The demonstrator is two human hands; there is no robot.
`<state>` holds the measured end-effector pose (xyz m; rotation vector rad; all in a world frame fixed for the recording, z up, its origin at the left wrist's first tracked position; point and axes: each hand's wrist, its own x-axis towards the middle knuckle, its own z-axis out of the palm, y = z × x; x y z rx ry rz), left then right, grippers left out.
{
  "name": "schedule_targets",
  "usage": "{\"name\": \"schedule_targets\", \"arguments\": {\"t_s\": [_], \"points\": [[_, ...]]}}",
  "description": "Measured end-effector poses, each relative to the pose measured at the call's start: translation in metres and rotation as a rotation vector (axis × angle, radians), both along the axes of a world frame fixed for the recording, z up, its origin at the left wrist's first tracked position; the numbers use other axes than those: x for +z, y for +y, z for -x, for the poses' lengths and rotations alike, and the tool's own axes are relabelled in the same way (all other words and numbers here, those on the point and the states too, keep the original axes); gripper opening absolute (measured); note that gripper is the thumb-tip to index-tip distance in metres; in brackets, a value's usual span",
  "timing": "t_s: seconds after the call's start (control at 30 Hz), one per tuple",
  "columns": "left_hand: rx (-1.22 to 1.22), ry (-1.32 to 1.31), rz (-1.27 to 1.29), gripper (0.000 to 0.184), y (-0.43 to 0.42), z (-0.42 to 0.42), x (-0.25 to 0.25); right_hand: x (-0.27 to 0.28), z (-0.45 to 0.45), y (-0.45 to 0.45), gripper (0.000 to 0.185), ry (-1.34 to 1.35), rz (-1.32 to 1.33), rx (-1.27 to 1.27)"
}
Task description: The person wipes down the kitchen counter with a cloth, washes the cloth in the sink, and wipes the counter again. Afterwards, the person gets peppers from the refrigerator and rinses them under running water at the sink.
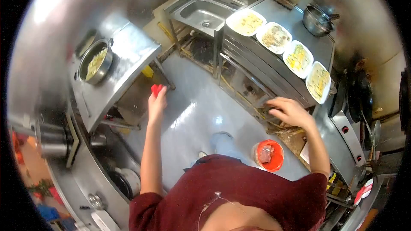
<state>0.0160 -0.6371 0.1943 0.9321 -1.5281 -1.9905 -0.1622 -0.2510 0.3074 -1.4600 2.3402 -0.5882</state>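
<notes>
My left hand (157, 104) is closed around a small red object (156, 89), whose kind I cannot make out. It is held out over the floor near the corner of the left steel table. My right hand (290, 111) reaches forward beside the steel counter, fingers bent and apart, with nothing visible in them. Below it on the floor stands an orange-red bucket (276, 165) with something pinkish in clear wrapping inside. Nearest to that hand on the counter's edge is a white dish of food (319, 83).
Three more white dishes (298, 59) line the steel counter (274, 15), with metal bowls (317, 21) behind. A pot of pale food (95, 62) stands on the left steel table (124, 53). A sink (205, 13) is ahead; a stove panel (349, 137) is at right.
</notes>
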Motion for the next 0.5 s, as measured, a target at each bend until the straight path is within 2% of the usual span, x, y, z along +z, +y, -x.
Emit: {"name": "schedule_targets", "arguments": {"t_s": [0.07, 0.13, 0.27, 0.4, 0.5], "points": [[-0.071, -0.029, 0.025, 0.017, -0.034, 0.086, -0.003, 0.018, 0.036, -0.01, 0.031, -0.017, -0.061, -0.142], [-0.096, 0.07, 0.164, 0.018, -0.068, 0.164, -0.018, 0.031, 0.074, -0.025, 0.031, -0.027, -0.057, -0.205], [-0.065, 0.026, 0.078, 0.023, -0.111, 0.298, -0.003, 0.061, 0.146, -0.07, 0.026, -0.012, 0.056, -0.249], [0.001, 0.05, 0.22, 0.025, -0.189, 0.416, -0.026, 0.09, 0.229, -0.136, 0.021, -0.043, 0.131, -0.257], [0.003, 0.088, 0.363, 0.023, -0.252, 0.515, -0.047, 0.097, 0.293, -0.184, 0.018, -0.024, 0.082, -0.302]]}}
